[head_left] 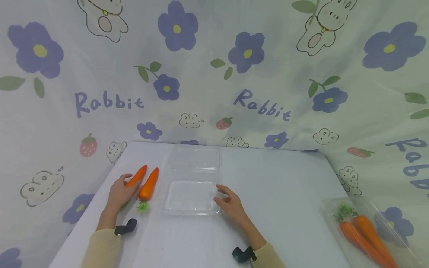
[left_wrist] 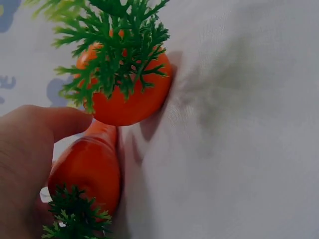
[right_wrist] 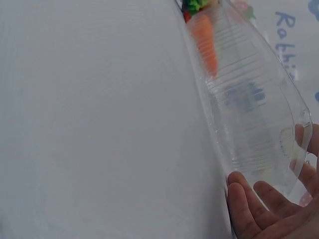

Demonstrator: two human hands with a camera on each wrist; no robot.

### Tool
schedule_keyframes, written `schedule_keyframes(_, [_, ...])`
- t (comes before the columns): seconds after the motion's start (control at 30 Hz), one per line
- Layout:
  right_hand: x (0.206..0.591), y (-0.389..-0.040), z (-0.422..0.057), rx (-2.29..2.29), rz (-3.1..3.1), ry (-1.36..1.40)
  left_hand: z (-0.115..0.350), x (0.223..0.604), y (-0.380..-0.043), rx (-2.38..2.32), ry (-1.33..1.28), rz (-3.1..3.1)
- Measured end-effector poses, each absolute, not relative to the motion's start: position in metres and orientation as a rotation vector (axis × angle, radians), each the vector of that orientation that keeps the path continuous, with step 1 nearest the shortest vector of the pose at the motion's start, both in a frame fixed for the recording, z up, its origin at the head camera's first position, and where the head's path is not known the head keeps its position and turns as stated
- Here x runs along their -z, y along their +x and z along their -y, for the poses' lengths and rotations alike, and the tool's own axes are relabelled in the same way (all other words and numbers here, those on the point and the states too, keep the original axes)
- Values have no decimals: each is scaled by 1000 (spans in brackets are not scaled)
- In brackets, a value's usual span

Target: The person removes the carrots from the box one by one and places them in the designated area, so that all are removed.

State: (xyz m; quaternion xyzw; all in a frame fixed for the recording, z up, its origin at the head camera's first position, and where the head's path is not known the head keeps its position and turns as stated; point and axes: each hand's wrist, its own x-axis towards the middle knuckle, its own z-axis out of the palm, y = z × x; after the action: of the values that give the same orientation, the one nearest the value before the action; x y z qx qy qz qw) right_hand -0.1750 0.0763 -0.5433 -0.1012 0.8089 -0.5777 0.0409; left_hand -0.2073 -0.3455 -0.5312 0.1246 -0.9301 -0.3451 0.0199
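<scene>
My left hand grips an orange carrot with a green leafy top by its thick end, at the table's left side. Close beside it lies a second carrot, its leafy top toward me. In the left wrist view, the gripped carrot is low beside my hand, and the other carrot is above. My right hand touches the right edge of a clear plastic container whose lid lies back. Its fingers are spread along the wall in the right wrist view.
Another clear container with two carrots inside stands at the table's right edge. A white cloth covers the table. Behind and around it hangs a printed curtain.
</scene>
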Motion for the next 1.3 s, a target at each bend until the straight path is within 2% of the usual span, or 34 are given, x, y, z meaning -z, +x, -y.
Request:
schedule_keyframes(0.3, [544,-175,-72,1761,-2475,-289,349,518,-202,1029,375,2880])
schedule_keyframes(0.63, [548,-175,-74,1817,-2443,-313,336,482,-192,944,239,2820])
schedule_keyframes(0.9, [534,-178,-90,1746,-2522,-261,297,448,-191,961,107,2817])
schedule_keyframes(1.3, [481,-160,-155,1740,-2773,-413,220,422,-197,1077,-217,2824])
